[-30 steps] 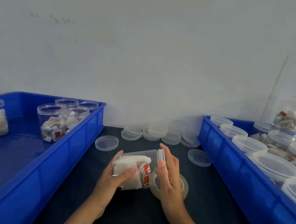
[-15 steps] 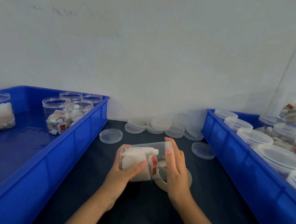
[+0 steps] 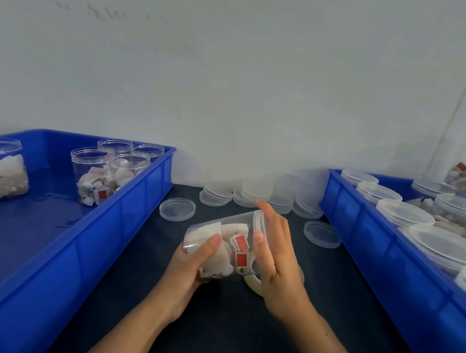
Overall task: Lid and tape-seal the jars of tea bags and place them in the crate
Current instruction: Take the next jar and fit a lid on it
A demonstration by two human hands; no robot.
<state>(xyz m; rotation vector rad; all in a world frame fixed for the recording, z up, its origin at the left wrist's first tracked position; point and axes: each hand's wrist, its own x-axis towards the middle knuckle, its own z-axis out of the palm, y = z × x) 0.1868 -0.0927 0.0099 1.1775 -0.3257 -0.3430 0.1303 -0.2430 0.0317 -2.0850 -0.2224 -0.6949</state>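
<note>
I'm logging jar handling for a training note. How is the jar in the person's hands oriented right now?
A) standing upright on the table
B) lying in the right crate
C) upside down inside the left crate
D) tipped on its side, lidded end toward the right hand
D: the jar lies sideways above the table, left hand gripping its base, right hand curled round its lid.

At frame centre the left hand grips a tilted, lidded tea-bag jar; the right hand curls round its lid above a tape roll on the dark bench.
</note>
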